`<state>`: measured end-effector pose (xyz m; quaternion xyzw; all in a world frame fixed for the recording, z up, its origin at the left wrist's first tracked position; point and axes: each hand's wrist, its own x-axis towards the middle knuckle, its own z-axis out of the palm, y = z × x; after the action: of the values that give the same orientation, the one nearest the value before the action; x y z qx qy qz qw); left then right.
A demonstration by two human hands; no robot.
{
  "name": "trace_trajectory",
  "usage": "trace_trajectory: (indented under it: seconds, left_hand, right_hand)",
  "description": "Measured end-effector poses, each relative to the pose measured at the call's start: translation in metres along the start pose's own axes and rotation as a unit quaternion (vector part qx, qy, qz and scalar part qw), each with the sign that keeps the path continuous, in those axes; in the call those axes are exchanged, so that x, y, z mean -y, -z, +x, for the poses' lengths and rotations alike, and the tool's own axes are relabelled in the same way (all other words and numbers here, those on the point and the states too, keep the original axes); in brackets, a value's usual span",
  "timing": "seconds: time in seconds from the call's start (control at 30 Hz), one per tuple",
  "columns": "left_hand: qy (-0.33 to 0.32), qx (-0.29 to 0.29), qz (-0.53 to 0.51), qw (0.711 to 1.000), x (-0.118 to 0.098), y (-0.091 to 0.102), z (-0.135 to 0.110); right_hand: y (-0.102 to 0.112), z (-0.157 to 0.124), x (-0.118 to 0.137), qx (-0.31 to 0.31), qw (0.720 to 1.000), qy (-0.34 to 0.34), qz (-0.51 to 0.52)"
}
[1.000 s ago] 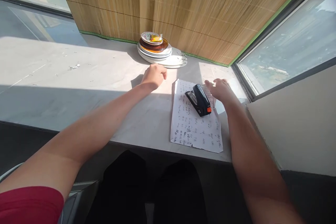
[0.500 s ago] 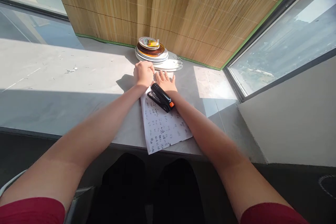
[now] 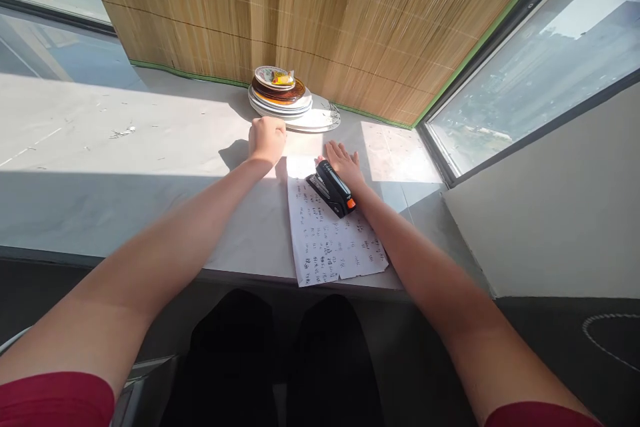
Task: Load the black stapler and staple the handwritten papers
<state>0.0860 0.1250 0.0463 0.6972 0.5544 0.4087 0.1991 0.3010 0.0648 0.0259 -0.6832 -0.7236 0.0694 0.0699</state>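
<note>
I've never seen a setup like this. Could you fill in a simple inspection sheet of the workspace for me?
Surface: grey ledge, part sunlit, part shaded.
Main things: black stapler lying on written-on paper.
Clutter: stacked plates with a yellow packet on top; small scraps to the left.
Grip: left hand curled in front of the plates, any hold hidden; right hand spread beside the stapler.
Cables: what looks like a looped cord, lower right; purpose unclear.
Surroundings: slatted blind behind, window at right.
</note>
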Motion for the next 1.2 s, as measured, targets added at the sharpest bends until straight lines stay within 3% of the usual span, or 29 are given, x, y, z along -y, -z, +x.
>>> trace_trajectory:
  seconds: [0.13,0.33,0.47,0.6,0.67,0.77,0.83,0.9,1.07,1.2]
  left_hand:
    - [-0.18,0.121,-0.035,0.976,-0.006,-0.01,-0.006]
    - [-0.276,0.248,0.011,0.929,-0.021,-0.012,-0.017]
    - [-0.26,0.297,0.065,0.917,-0.013,-0.014,-0.014]
    - [-0.235,0.278,0.098,0.926,-0.001,-0.019,-0.009]
    - [-0.24,0.275,0.111,0.925,0.001,-0.02,-0.008]
    - [-0.231,0.277,0.112,0.926,0.0,-0.021,-0.008]
    - [-0.222,0.283,0.106,0.927,-0.001,-0.02,-0.008]
    - [-0.221,0.29,0.106,0.925,-0.002,-0.019,-0.008]
    - [-0.258,0.295,0.137,0.91,-0.001,-0.017,-0.007]
    - [-0.237,0.3,0.109,0.918,-0.002,-0.016,-0.008]
  right_hand:
    - [0.007,-0.01,-0.029,-0.016,0.996,-0.087,-0.001]
    - [0.0,0.002,-0.03,-0.036,0.993,-0.109,0.016]
    - [0.005,0.004,-0.033,-0.089,0.992,-0.079,0.037]
    - [0.034,-0.012,-0.04,-0.163,0.98,0.022,0.113]
    - [0.052,-0.025,-0.041,-0.123,0.975,0.093,0.161]
    - [0.069,-0.043,-0.035,-0.006,0.966,0.173,0.194]
    - [0.072,-0.05,-0.029,0.046,0.964,0.191,0.181]
    - [0.071,-0.051,-0.024,0.054,0.966,0.194,0.16]
    - [0.067,-0.047,-0.021,-0.035,0.969,0.178,0.167]
    - [0.064,-0.041,-0.025,-0.14,0.967,0.139,0.159]
